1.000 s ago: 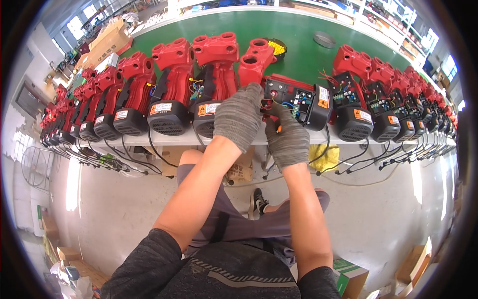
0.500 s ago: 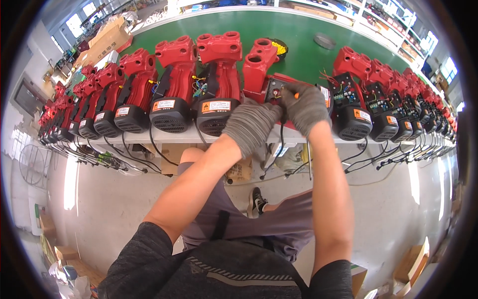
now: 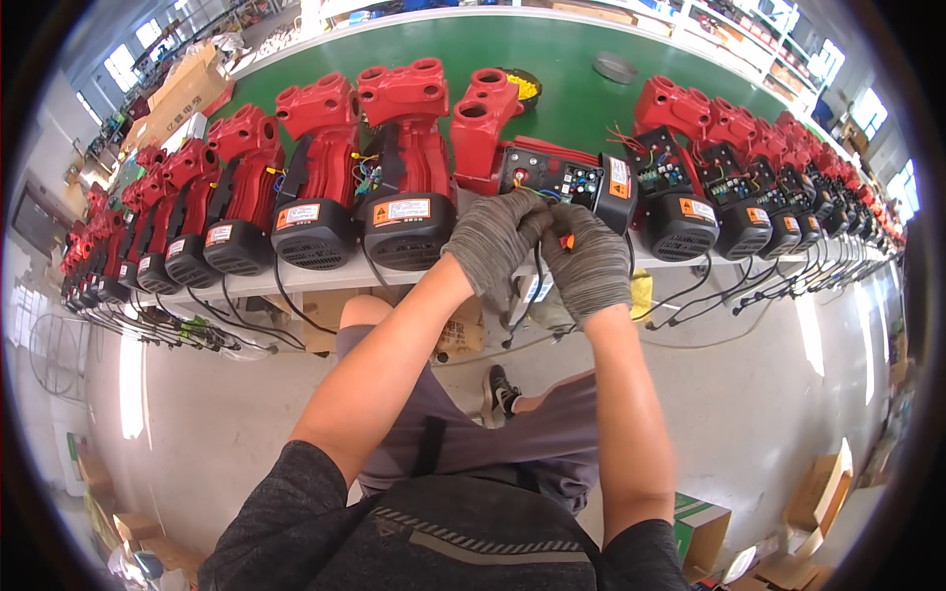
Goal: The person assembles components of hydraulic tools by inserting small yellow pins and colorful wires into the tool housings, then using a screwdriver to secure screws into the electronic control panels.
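Compared with half a second ago, the right hand has drawn back off the circuit board of the opened pump, leaving the board in view. The left hand remains at the pump's near side.

Right hand: fingers closed around an orange piece, of which only the end shows. Left hand: fingers curled, tips meeting the right hand's; cannot tell what, if anything, they pinch. A black cable hangs below the hands.

The pump lies near the front edge of the table. Neighbouring pumps stand close on its left and right. Behind it is bare green surface, with a bowl of yellow pieces just beyond its red end.
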